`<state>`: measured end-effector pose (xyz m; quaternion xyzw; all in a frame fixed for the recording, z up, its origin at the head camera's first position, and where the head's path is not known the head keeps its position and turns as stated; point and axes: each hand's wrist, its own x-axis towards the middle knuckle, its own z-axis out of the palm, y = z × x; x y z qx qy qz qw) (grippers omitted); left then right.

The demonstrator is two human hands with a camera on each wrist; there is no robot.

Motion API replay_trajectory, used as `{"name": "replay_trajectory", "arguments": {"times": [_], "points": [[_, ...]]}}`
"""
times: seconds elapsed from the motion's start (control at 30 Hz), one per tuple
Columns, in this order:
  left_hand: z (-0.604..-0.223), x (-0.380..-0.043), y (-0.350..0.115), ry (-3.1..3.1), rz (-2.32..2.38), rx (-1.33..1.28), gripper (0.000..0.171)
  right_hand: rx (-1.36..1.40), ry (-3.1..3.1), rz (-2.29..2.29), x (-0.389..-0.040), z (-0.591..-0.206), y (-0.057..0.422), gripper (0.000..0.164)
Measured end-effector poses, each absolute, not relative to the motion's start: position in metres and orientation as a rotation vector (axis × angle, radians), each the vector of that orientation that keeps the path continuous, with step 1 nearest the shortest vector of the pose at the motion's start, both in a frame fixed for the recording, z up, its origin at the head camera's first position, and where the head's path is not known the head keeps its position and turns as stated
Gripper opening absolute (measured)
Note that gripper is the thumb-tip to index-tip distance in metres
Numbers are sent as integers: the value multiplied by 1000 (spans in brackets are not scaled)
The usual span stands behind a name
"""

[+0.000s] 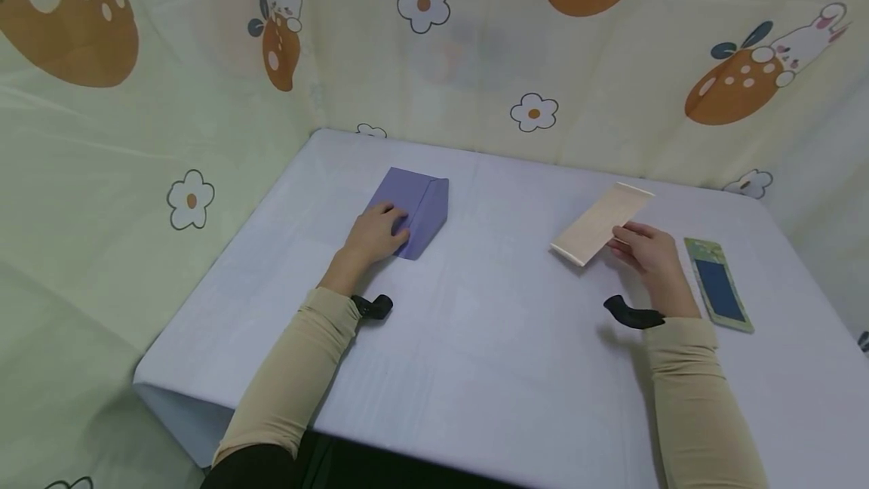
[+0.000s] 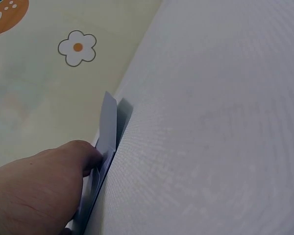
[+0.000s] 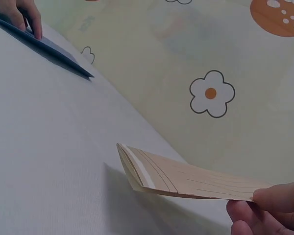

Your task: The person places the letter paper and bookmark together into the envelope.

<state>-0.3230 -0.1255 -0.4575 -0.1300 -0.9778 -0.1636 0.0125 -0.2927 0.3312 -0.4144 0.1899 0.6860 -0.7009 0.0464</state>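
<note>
A purple envelope (image 1: 430, 206) with its flap unfolded lies on the left half of the table. Across it rests my left hand (image 1: 376, 232), thumb and fingertips pressing on its face with the thumb spread apart. In the left wrist view the thumb meets the envelope (image 2: 108, 129) near the flap crease. Over on the right, my right hand (image 1: 645, 250) pinches a folded beige lined paper (image 1: 600, 223) by its near edge, between thumb and fingers. Seen from the right wrist, the paper (image 3: 186, 176) is raised at a tilt, its folded layers showing at one end and a shadow beneath.
To the right of my right hand lies a flat green-bordered packet (image 1: 721, 289) with a dark blue panel. A white cloth covers the table (image 1: 475, 338). Patterned curtains (image 1: 462, 66) hang along its back and left sides.
</note>
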Motion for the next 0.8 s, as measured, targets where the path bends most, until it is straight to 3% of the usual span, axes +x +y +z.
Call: {"name": "replay_trajectory", "arguments": {"times": [0.4, 0.8], "points": [[-457, -322, -125, -3044, -528, -405, 49, 524, 2122, -2121, -292, -414, 320, 20], [-457, -321, -125, -3030, -515, -414, 48, 490, 2143, -2101, -289, -410, 312, 29]]}}
